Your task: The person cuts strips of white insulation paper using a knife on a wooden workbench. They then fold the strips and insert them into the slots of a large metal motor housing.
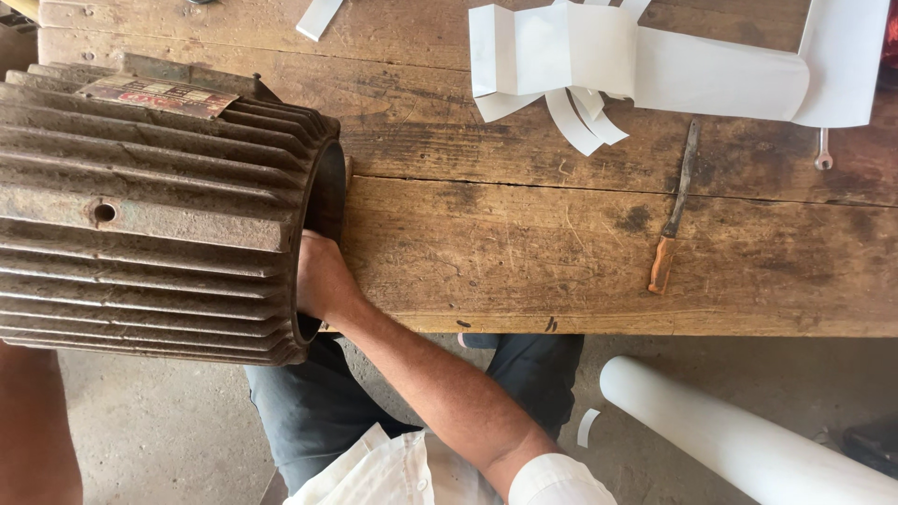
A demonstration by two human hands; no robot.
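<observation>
Head view looks down on a wooden workbench (524, 252), which serves as the landmark for everything else; nearest to the person, below the bench's front edge, dark trousers (309, 411) and a white cloth (374, 472) show over the concrete floor, and a white tube (748, 440) lies on that floor to the right; the right hand (323, 281) comes up from the front edge of the bench and goes into the open end of a rusty finned motor housing (159, 215), with the fingers hidden inside, so whether they are spread or gripping cannot be told; the left forearm (33, 430) shows at the lower left corner below the bench, but the left hand itself is out of the picture; the housing lies on its side at the left end of the bench, overhanging the front edge, its open mouth facing right and a worn plate on its top; toward the right part of the bench, well apart from the housing, a knife with an orange handle (673, 220) lies on the boards; farther back on the bench sit folded white paper sheets (636, 65) with curled strips beneath them, a single paper strip (318, 17) at the far edge, and a small wrench (822, 150) just beside the sheets on the right.
</observation>
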